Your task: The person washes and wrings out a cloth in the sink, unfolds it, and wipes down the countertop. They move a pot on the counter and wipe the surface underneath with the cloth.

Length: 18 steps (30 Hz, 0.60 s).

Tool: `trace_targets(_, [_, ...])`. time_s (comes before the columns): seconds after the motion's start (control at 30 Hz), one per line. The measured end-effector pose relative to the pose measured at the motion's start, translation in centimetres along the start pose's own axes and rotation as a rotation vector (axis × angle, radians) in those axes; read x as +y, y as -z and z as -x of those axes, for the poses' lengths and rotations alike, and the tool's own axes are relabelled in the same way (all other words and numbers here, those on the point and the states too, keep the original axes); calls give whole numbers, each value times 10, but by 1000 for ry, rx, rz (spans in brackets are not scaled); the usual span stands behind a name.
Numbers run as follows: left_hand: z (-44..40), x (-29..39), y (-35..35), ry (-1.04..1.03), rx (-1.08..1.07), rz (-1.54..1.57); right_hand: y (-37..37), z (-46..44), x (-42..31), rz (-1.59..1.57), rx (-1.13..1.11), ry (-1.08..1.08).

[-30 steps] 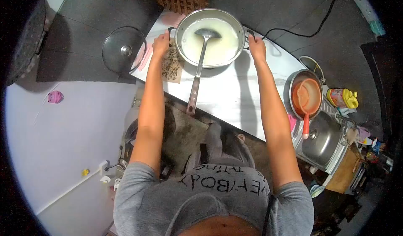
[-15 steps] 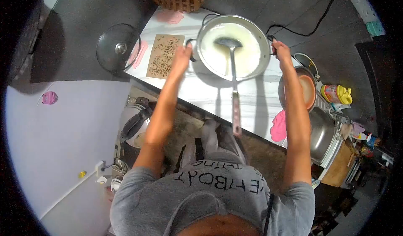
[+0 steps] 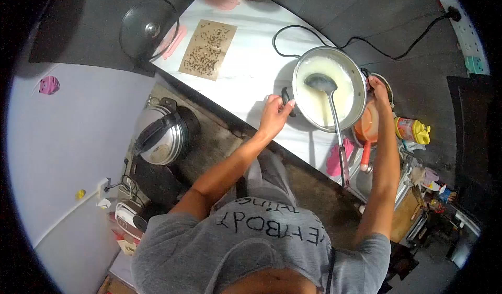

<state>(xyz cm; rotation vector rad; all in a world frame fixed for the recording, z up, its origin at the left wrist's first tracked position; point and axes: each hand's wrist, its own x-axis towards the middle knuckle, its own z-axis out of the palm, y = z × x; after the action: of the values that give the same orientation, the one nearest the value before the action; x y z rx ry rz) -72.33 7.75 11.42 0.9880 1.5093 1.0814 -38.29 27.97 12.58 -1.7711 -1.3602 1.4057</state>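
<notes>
A round metal pot [image 3: 358, 96] of milky white liquid [image 3: 334, 103] is between my hands over the right part of the counter. My left hand [image 3: 276, 115] is closed on its black left side handle. On the far side, my right hand [image 3: 379, 90] grips the opposite handle, which is partly hidden by the fingers. A ladle [image 3: 321, 82] rests in the pot, its bowl in the liquid and its long handle leaning over the near rim. Just beyond the pot's right side sits an orange pan [image 3: 368, 122] with a red handle, partly covered by my right arm.
A brown speckled sheet [image 3: 208, 51] lies on the white marbled counter [image 3: 256, 32]. A glass lid [image 3: 151, 30] is at the far left. A pink cloth-like piece [image 3: 337, 160], a yellow-capped bottle [image 3: 413, 131] and a black cord [image 3: 361, 38] surround the pot. A pressure cooker [image 3: 162, 137] stands below.
Both hands have carried the pot, with the ladle in it, to the right across the counter, toward the orange pan. The view has shifted too. More of the cord now shows behind the pot.
</notes>
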Motion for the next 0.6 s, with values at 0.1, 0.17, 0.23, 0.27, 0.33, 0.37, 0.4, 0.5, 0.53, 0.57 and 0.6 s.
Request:
trace_targets(0.1, [7,-9,-8,-51,36,-9,0,-2,2,-9,-5,-32])
trace_targets(0.17, [8,-13,-9,-92,61,-34,-2,-5,9,-71,17,-4])
trace_targets(0.23, [3,-13,-7,-33,54,-4,-2,-8,12,-77,-36,26])
trace_targets(0.27, [2,-10,-6,-57,73,17,0,-8,11,-87,-87,60])
trace_targets(0.33, [1,-12,-5,-77,82,3,-4,-2,8,3,3,52])
trace_targets(0.37, [1,-13,-5,-100,90,-17,-5,3,5,88,93,45])
trace_targets(0.4, [1,-16,-6,-97,100,-41,-3,12,0,208,135,118])
trace_targets(0.5, [-1,-19,-2,-80,69,-61,2,78,-18,173,293,213])
trace_targets(0.53, [-2,-20,-1,-70,43,-66,22,99,2,262,251,189])
trace_targets(0.57, [-2,-22,1,-69,43,-65,45,123,25,350,210,166])
trace_targets(0.6, [-2,-24,4,-45,33,-75,54,162,31,401,137,-38])
